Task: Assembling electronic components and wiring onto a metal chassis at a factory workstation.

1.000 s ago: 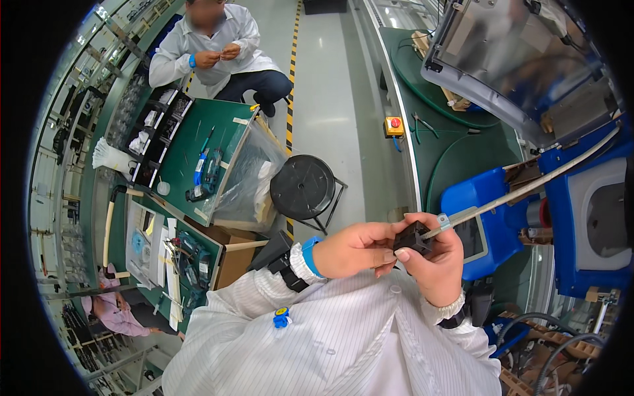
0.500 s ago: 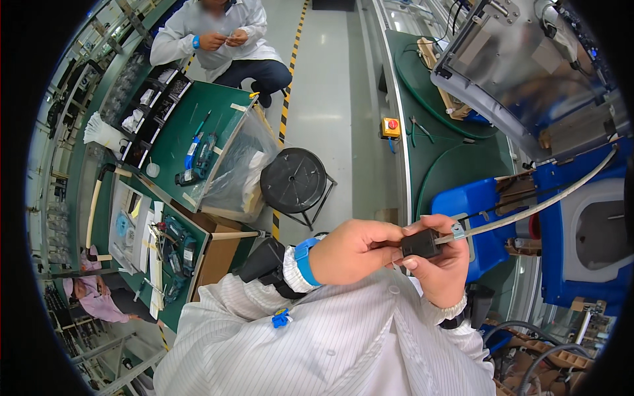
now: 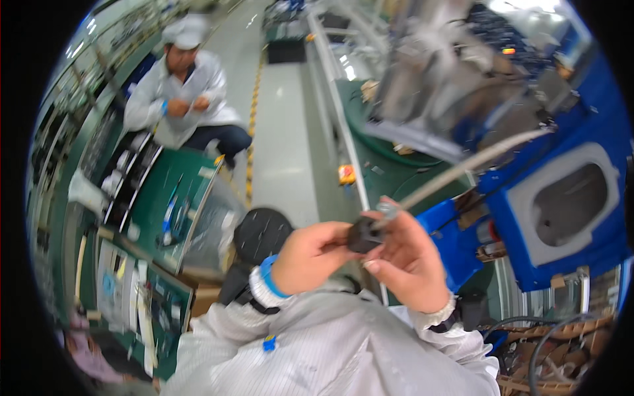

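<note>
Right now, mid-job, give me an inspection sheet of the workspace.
Surface: left green bench top bears tools; the job is held in the air.
Job's things: black block in the fingers; pale cable leads to it, small metal clip beside the right fingers. Blur hides the joint.
Clutter: blurred blue tool on that bench.
Hands: left hand pinches the block; right hand curls around the cable's near end, its grip unclear.
Cables: pale one slants up rightward; dark hose lower right.
Surroundings: crouching co-worker, round black stool.
</note>
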